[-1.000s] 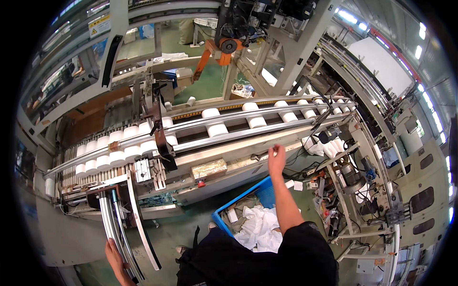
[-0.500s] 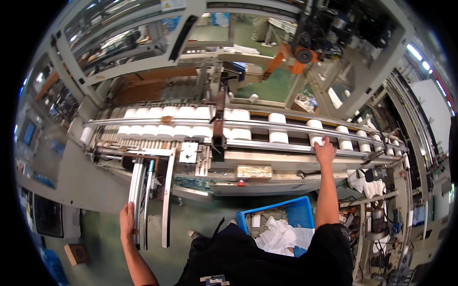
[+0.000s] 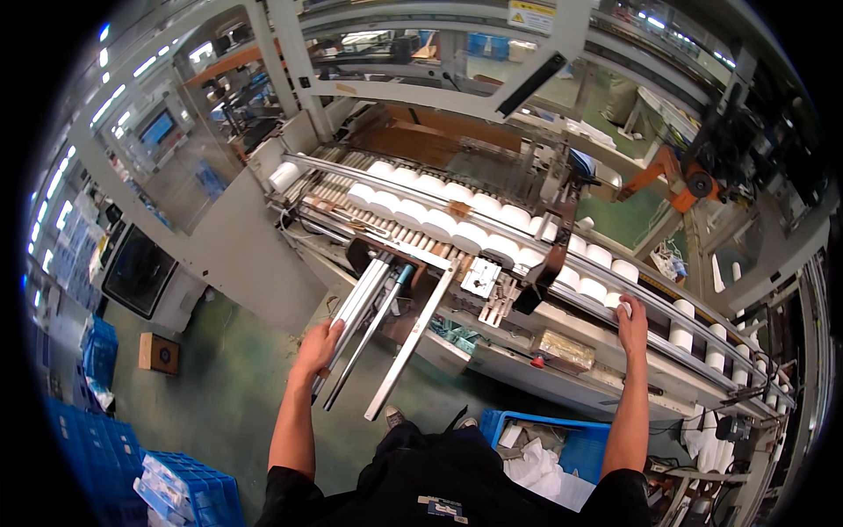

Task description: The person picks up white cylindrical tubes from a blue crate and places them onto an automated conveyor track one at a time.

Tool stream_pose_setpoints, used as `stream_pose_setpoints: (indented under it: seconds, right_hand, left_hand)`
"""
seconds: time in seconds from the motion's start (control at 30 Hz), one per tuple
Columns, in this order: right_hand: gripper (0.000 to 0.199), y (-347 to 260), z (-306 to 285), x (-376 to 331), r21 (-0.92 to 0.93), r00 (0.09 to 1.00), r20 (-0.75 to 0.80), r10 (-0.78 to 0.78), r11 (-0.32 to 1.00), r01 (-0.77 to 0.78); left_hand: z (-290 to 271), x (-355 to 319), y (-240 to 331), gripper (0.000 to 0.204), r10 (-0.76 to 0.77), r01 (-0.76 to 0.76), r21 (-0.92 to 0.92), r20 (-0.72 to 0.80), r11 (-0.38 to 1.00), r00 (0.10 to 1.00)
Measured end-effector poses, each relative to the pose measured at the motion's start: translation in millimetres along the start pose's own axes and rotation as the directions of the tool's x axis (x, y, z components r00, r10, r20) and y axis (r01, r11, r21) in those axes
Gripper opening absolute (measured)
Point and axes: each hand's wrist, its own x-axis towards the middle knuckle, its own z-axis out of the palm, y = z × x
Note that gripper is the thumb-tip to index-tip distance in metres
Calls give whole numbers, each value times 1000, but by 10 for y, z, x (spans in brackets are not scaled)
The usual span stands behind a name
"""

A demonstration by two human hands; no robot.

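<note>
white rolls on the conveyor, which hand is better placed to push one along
The right hand, I'd judge: it is at a white roll, seemingly touching it, while the left hand is at the metal bars, farther away.

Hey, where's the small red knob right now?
The small red knob is right of centre in the head view, by the left end of the yellowish wrapped block, lower than the white rolls and left of your right hand.

hands at silver rail and white roll
</note>
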Motion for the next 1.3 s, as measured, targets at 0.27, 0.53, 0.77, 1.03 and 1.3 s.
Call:
stream_pose_setpoints:
  seconds: [0.27,0.53,0.77,1.03,1.3]
  right_hand:
    - [25,-510,405,8,89,999,42,7,996,-11]
    - [33,-938,677,161,263,964,211,-162,959,104]
    - [30,-813,668,112,208,973,56,-225,955,209]
    - [13,-864,789,-1765,342,996,63,56,937,-75]
    - [21,-286,1466,-3393,72,772,626,107,978,-194]
  left_hand:
    - [-45,-25,40,50,-13,12,28,32,1000,999]
    - [-43,-1,-5,50,-1,0,33,33,999,999]
    - [69,53,-75,48,-3,3,1,10,1000,1000]
    - [-24,3,-14,47,19,-19,-1,-7,1000,1000]
    - [40,31,-48,48,25,-28,-116,-23,993,999]
